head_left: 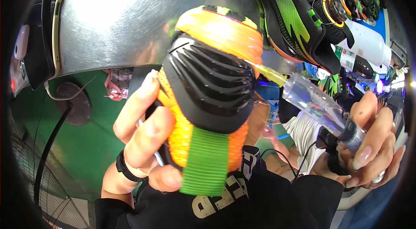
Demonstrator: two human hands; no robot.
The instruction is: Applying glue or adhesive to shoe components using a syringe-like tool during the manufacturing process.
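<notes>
The left hand (145, 136) is clenched around an orange shoe (210, 95), raised close to the head camera with its heel turned toward the viewer and its sole edge uppermost, a position that appears to present the seam between sole and upper to the tool. The shoe has an orange knit upper, a black moulded heel counter with raised curved ribs, a woven green pull tab (204, 162) hanging at the back, and a translucent orange sole rim. The right hand (372, 146) is closed around the rear of a clear plastic syringe-type applicator (318, 108), held slanted so that its yellowish nozzle tip (269, 73) meets the sole edge; whether it touches cannot be told for certain. A black band (123, 167) circles the left wrist. Above lies a brushed metal counter (130, 17), brightly glared, carrying black-and-green shoes (299, 12) with dial closures and a white plastic bottle (366, 43). A green floor (91, 142) shows below.
</notes>
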